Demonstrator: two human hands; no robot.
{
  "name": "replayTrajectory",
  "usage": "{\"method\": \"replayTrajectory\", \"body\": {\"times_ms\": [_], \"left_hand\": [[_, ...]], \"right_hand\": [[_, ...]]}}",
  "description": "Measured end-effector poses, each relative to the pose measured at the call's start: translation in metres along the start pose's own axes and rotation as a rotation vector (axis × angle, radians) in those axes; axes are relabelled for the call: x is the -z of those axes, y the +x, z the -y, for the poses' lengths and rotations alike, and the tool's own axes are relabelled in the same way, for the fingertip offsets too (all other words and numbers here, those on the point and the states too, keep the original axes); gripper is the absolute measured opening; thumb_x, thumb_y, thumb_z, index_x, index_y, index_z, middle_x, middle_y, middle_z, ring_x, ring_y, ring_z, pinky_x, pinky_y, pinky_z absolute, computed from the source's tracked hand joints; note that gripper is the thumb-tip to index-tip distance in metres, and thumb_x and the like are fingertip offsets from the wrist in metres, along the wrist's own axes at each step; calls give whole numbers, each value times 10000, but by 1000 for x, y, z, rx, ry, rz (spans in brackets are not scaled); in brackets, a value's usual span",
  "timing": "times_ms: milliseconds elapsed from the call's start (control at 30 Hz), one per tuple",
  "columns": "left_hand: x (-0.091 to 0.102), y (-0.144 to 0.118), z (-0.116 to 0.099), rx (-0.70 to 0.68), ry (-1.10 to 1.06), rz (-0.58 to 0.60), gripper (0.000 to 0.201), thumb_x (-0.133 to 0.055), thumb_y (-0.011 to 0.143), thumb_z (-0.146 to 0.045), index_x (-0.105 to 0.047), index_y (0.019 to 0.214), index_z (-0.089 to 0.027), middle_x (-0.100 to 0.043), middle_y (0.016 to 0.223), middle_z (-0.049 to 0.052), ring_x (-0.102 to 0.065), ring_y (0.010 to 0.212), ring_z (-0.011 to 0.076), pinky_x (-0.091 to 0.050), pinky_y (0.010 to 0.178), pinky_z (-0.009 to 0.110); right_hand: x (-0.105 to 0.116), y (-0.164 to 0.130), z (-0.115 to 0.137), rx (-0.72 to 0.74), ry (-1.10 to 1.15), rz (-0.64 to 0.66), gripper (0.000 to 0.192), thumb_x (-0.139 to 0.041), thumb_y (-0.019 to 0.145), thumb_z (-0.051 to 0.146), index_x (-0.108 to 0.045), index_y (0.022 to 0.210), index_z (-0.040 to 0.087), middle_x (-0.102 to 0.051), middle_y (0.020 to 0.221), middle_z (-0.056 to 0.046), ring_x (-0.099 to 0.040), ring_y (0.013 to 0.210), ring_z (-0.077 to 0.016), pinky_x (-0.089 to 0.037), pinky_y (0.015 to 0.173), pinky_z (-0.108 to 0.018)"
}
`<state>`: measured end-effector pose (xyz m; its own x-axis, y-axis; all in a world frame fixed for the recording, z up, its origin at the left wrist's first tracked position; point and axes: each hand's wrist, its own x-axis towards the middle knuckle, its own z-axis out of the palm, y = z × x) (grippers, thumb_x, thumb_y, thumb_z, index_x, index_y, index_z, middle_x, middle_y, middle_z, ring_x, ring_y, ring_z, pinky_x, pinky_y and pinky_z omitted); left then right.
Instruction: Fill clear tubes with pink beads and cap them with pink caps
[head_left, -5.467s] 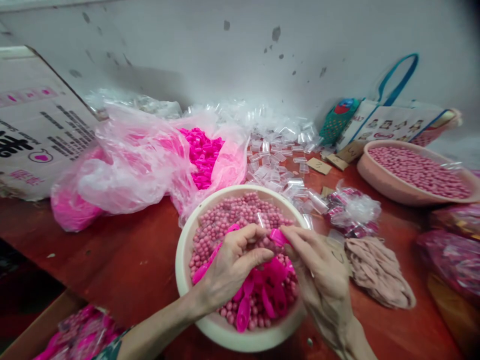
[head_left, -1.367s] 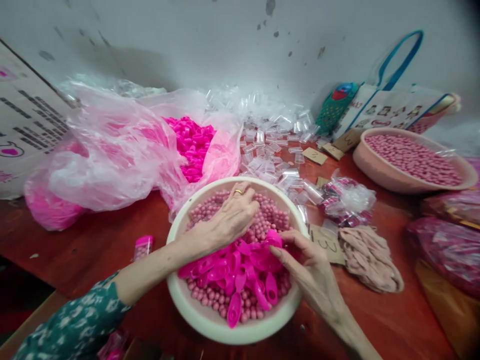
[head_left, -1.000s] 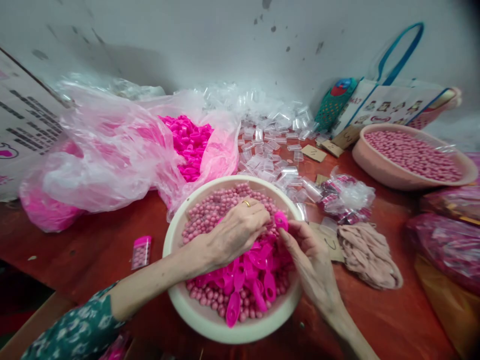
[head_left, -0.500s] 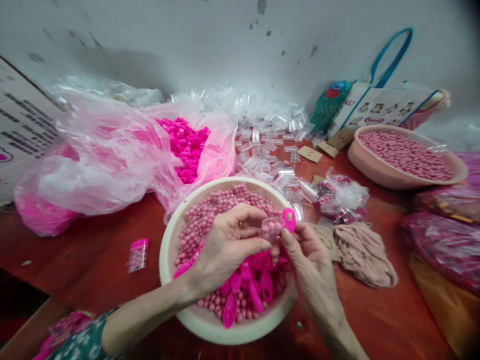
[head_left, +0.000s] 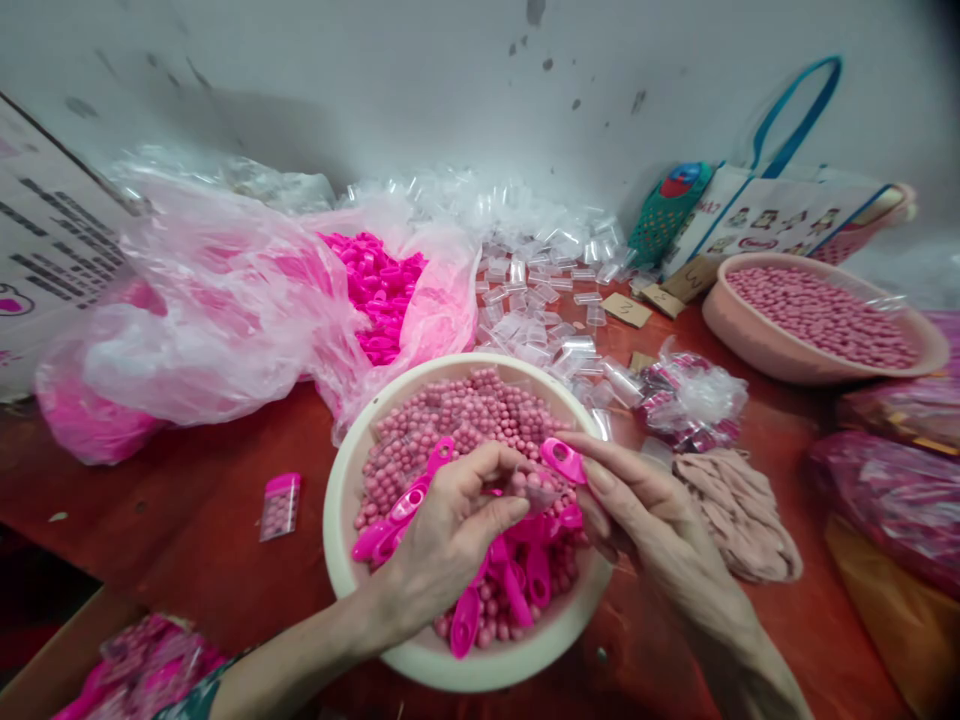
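Cap swung down onto vial, over the bowl (head_left: pixel 352 560).

Half a second back the pink cap (head_left: pixel 562 459) stood up, lifted clear; now it lies flat at the mouth of the clear vial (head_left: pixel 536 487), so closing looks under way (seating not confirmed). Left hand (head_left: pixel 442 530) has fingers curled round the vial, thumb across it. Right hand (head_left: pixel 645 500) pinches the cap between thumb and forefinger, other fingers loosely bent. Vial small, see-through, pink beads (head_left: pixel 450 420) inside; held just above the loose caps (head_left: pixel 517 570).
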<state>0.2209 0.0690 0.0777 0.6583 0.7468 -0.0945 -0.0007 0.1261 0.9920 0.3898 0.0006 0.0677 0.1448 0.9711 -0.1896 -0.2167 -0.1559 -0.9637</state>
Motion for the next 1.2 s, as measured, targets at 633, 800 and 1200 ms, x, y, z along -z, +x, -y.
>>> {"method": "replayTrajectory", "body": {"times_ms": [633, 800, 1200], "left_hand": [[0, -4, 9, -13, -54, 44, 182, -496, 866, -93, -608, 978, -183, -609, 916, 14, -571, 889, 148, -459, 812, 265], [4, -4, 7, -34, -4, 36, 184, -507, 866, -108, -624, 992, -175, -625, 926, 26, -569, 869, 150, -458, 811, 271], [3, -7, 10, -108, 107, 50, 204, -517, 857, -116, -626, 1020, -171, -614, 837, 16, -573, 819, 150, -455, 786, 273]], "right_hand": [[1, -2, 5, 235, -515, 75, 253, -516, 892, 336, -655, 1096, 279, -638, 700, 4, -549, 561, -115, -431, 496, -208], [2, -1, 3, 597, -999, 62, 330, -574, 857, 293, -619, 1177, 227, -708, 888, -68, -671, 759, -205, -542, 672, -277], [5, -11, 0, 539, -1172, 128, 530, -377, 917, 167, -282, 1434, 240, -684, 1014, -90, -674, 858, -211, -559, 741, -323]]}}
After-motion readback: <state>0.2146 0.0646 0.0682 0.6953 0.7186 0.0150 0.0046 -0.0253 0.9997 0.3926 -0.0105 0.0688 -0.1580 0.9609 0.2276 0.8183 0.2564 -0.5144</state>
